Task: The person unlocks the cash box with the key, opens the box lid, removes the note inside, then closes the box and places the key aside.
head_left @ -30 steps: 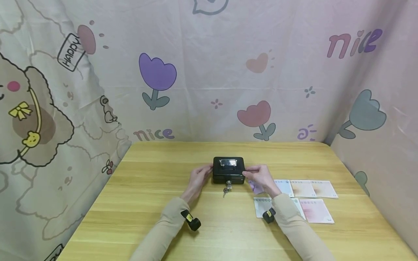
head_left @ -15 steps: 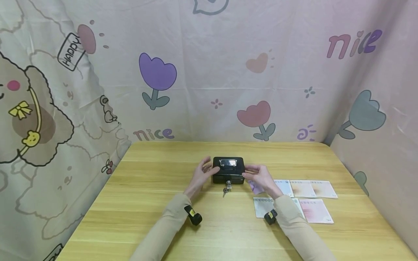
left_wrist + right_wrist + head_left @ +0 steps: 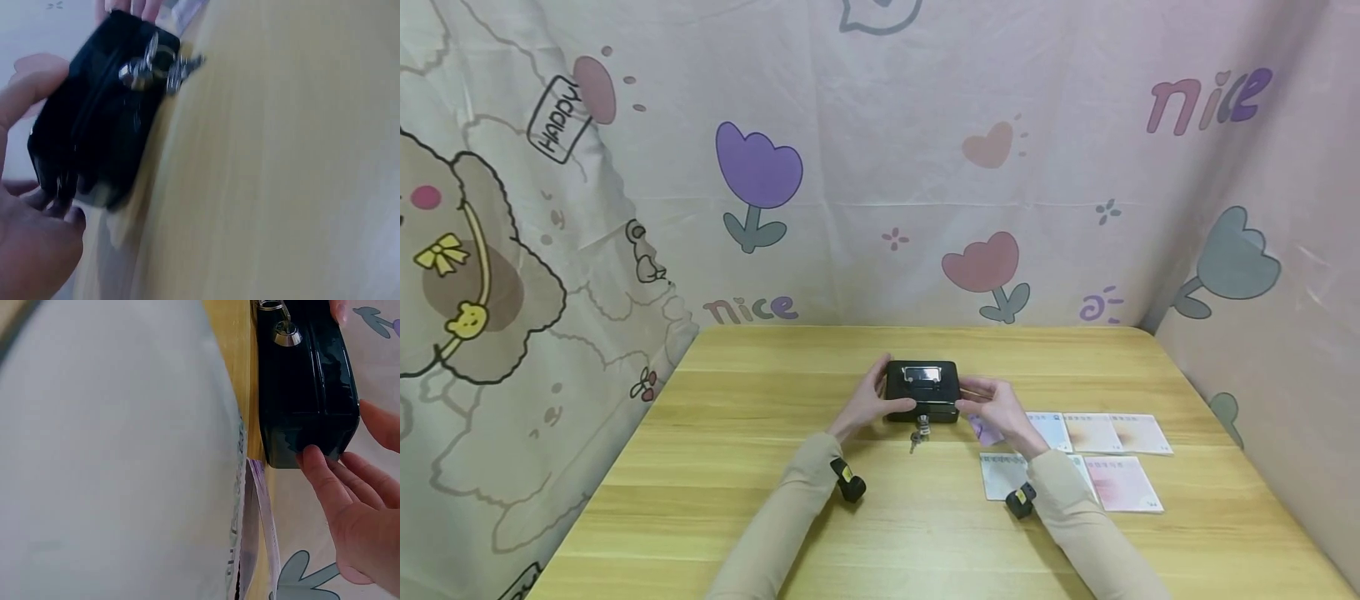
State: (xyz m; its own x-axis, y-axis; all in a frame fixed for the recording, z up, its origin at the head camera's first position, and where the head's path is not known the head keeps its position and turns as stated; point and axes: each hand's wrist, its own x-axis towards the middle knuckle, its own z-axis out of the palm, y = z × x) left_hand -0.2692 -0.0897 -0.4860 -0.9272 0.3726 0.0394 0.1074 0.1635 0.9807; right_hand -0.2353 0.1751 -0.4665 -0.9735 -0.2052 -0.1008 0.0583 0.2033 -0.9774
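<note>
A small black cash box [image 3: 922, 392] with a silver lid handle [image 3: 922, 375] sits on the wooden table, lid down. From its front lock [image 3: 288, 334] hangs a ring of keys [image 3: 917, 436]. My left hand [image 3: 865, 404] holds the box's left end, thumb over the lid's front edge and fingers at the side, as the left wrist view also shows. At the opposite end my right hand [image 3: 997, 407] grips the box, its thumb at the front right corner and fingertips [image 3: 312, 456] against the end wall.
Right of the box lie two rows of banknotes, among them a pink note [image 3: 1123, 483], a blue note [image 3: 1049, 431] and a purple note [image 3: 985, 430] partly under my right hand. A printed curtain [image 3: 850, 167] encloses the table [image 3: 760, 375] behind and at the sides.
My left hand has shifted its hold: the thumb has come up onto the lid and slid to its front edge. My right hand and the cash box look nearly still.
</note>
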